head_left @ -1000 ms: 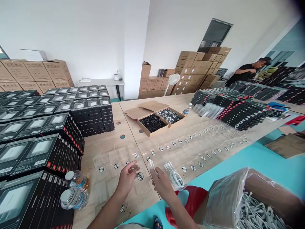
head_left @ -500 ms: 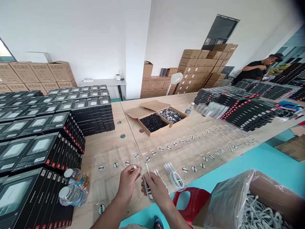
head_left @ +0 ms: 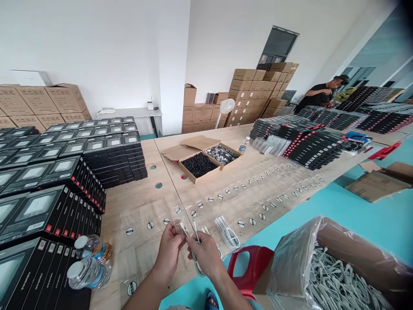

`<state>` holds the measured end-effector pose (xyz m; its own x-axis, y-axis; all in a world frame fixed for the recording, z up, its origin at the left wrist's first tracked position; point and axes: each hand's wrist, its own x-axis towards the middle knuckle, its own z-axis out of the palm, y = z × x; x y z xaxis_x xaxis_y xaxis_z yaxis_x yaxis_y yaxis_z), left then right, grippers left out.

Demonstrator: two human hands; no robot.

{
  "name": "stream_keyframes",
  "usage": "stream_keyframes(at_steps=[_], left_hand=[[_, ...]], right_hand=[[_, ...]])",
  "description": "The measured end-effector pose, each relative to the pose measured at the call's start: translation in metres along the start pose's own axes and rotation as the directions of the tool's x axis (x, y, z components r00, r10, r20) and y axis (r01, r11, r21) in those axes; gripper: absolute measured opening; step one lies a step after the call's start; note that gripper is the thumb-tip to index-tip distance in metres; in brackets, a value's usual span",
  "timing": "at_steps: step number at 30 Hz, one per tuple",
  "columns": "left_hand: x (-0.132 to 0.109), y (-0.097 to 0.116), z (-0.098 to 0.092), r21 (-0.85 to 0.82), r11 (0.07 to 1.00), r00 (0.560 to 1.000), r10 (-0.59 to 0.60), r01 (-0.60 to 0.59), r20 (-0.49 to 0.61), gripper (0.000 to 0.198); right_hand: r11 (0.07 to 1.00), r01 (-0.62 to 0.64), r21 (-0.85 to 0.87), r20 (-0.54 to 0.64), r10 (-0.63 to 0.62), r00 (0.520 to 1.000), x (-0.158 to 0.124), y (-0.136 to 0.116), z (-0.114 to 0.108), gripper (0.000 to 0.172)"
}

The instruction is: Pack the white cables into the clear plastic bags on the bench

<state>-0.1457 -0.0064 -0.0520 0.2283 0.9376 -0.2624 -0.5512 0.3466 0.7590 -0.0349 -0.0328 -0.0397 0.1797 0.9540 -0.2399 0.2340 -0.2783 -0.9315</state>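
Observation:
My left hand [head_left: 167,252] and my right hand [head_left: 206,255] are close together over the table's near edge, both pinching a white charging cable [head_left: 195,258]. Its two connector ends [head_left: 189,228] point up between my fingers. A transparent plastic bag [head_left: 178,220] lies just beyond my left fingertips and may touch them. To the right of my right hand, a coiled white cable in a transparent bag [head_left: 227,233] rests on the wooden table [head_left: 142,202]. Rows of transparent bags with round black-and-white stickers [head_left: 251,193] spread across the tabletop.
Stacked black product boxes [head_left: 48,211] and two water bottles [head_left: 90,262] stand left of my hands. At lower right are a red stool [head_left: 250,267] and a carton of white cables [head_left: 335,271]. A co-worker [head_left: 319,97] stands far right.
My hands have moved closer together and risen slightly, with the cable now gathered between them. The whole scene has shifted left in view as my head turned.

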Motion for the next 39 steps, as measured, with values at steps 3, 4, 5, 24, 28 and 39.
stream_keyframes(at_steps=[3,4,5,24,28,39], left_hand=[[-0.005,0.005,0.006,-0.017,0.999,0.999,-0.046,0.047,0.026,0.021],[-0.007,0.006,0.007,-0.017,0.999,0.999,-0.045,0.045,0.015,0.023],[-0.007,0.007,0.008,-0.011,0.999,0.999,-0.035,0.035,-0.005,0.026],[0.01,-0.002,0.005,0.066,0.993,0.967,0.108,-0.096,-0.231,0.035],[0.011,-0.002,0.002,0.072,0.994,0.973,0.098,-0.085,-0.21,0.036],[0.008,0.006,0.008,0.099,0.994,0.978,-0.017,0.038,-0.207,0.036]], right_hand=[[0.997,0.044,-0.068,-0.036,-0.046,0.998,-0.003,-0.003,0.004,0.026],[0.994,0.055,-0.093,-0.041,-0.059,0.997,-0.004,-0.003,0.006,0.027],[0.991,0.063,-0.12,-0.046,-0.069,0.997,-0.004,-0.003,0.007,0.028],[0.963,0.073,-0.258,0.024,-0.069,0.997,0.002,-0.011,0.003,0.018],[0.956,0.056,-0.289,0.046,-0.044,0.998,0.002,-0.013,0.0,0.019],[0.715,0.125,-0.687,0.041,-0.134,0.99,0.005,-0.01,0.007,0.021]])
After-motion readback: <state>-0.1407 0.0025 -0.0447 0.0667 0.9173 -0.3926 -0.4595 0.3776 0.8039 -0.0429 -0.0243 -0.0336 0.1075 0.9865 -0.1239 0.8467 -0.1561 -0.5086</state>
